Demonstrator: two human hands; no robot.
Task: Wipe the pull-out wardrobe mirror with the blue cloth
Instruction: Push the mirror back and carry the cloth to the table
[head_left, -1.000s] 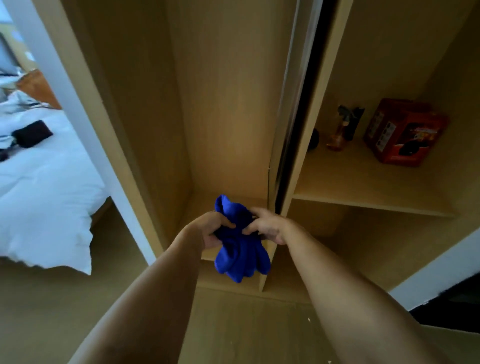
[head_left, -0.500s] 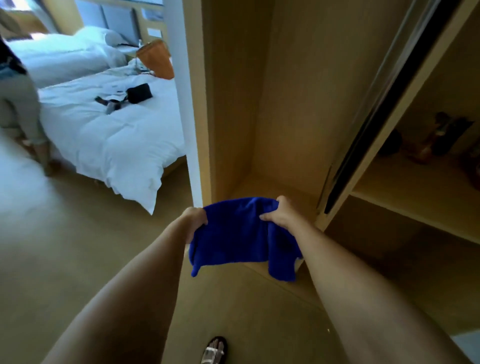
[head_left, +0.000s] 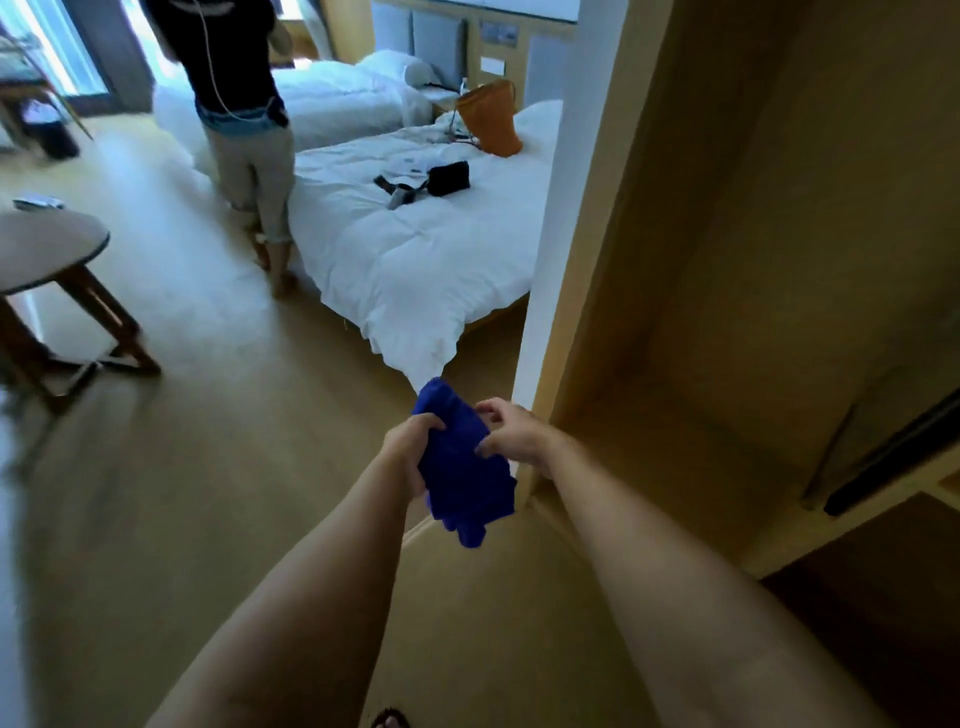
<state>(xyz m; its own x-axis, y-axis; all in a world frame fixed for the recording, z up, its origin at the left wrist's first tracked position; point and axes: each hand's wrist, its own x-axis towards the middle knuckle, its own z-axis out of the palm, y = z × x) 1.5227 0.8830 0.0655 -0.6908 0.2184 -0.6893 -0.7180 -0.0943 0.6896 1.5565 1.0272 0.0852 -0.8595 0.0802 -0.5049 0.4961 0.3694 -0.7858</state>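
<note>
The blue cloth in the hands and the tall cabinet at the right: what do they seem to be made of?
Blue cloth: soft, matt fabric with a fuzzy pile, perhaps microfibre; it bunches and hangs limp. Tall cabinet: light wood-look panels, smooth and matt, probably laminate; the grain is too faint to be sure.

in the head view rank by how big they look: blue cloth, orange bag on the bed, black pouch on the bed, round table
1. round table, though partly cut off
2. blue cloth, nearest the camera, so enlarged
3. orange bag
4. black pouch
</note>
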